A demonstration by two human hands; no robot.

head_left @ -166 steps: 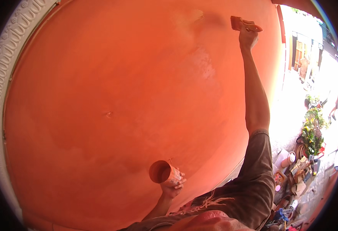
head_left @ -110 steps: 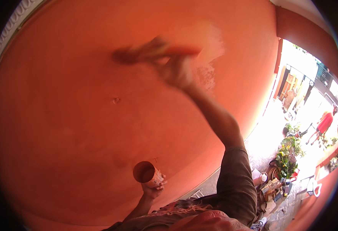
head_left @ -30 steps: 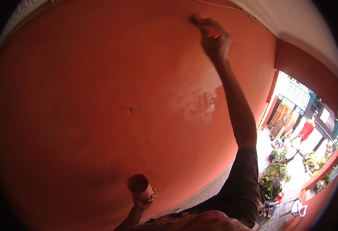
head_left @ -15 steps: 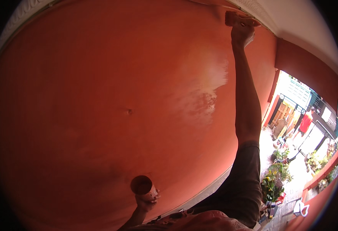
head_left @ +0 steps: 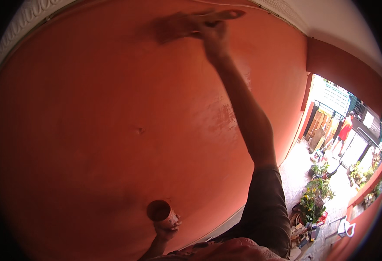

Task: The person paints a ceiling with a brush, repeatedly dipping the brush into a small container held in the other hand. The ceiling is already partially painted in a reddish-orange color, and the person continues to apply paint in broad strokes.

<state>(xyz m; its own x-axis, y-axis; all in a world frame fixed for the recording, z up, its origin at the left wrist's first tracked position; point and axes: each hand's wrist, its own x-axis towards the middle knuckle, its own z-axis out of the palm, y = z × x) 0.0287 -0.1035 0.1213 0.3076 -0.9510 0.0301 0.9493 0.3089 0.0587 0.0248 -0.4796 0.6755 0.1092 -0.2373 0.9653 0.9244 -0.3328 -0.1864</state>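
Note:
My right hand (head_left: 215, 39) is raised high in front of the orange-red wall (head_left: 91, 113), closed around the handle of a wide paintbrush (head_left: 182, 27). The bristles point left and are smeared by motion, so I cannot tell whether they touch the wall. Low in the view, my left hand (head_left: 168, 230) grips a round paint cup (head_left: 170, 217) by its side, with the mouth tilted toward me. Its inside looks dark reddish. A glossy patch of wall, wet-looking with ragged edges, shows just left of my right forearm.
White moulded trim (head_left: 30, 21) runs along the wall's top. A small dent (head_left: 139, 130) marks the wall's middle. At the right, an opening leads outdoors to potted plants (head_left: 315, 200), a black gate (head_left: 358, 148), wooden boards (head_left: 321, 126) and a person in red (head_left: 344, 130).
My right hand has swept the paintbrush leftward along the upper wall, away from the right corner. The left hand and cup have stayed nearly in place.

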